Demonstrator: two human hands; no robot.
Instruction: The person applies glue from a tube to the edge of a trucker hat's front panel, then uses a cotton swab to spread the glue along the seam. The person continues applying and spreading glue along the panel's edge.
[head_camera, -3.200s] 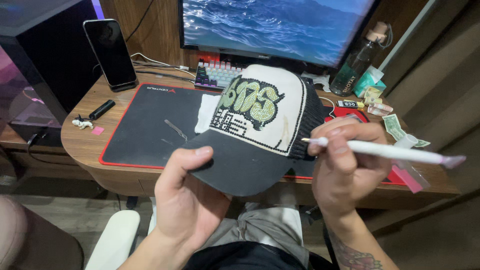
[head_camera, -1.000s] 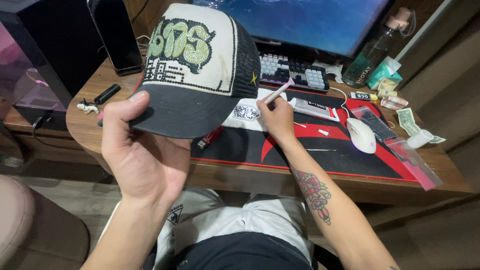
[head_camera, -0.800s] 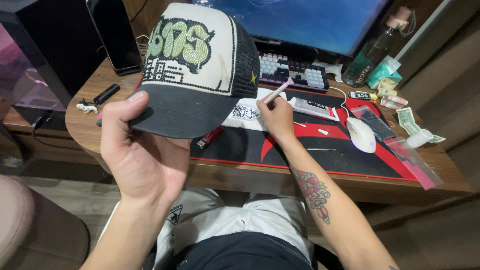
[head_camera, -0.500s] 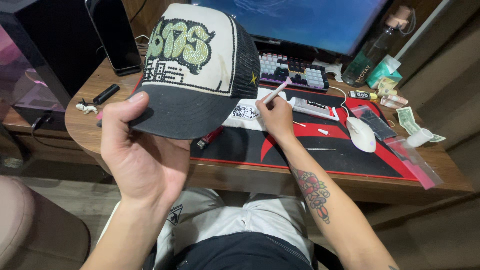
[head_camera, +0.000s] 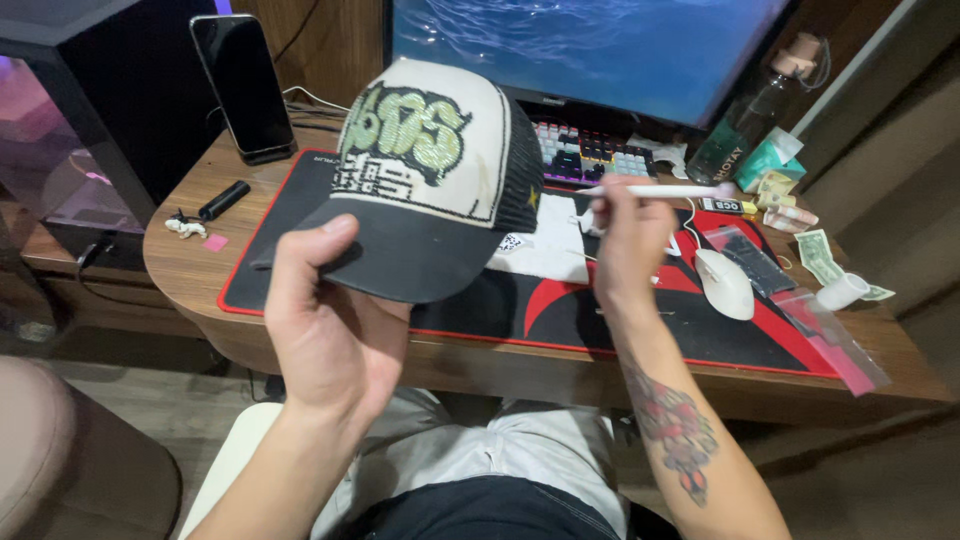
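Holding cap (head_camera: 430, 180) by its brim, left hand (head_camera: 325, 325) pinched; right hand (head_camera: 625, 240) grips white pen (head_camera: 655, 190) at 3 o'clock. Best practice, judged: steady brim, short light strokes.

Left hand (head_camera: 325, 325) raised at centre-left of frame, palm toward the camera, thumb up on top, fingers curled beneath in a pinch grip. Right hand (head_camera: 628, 245) right of centre, back to the camera, fingers closed in a pinch. Right forearm running down to the lower right, tattooed near the elbow.
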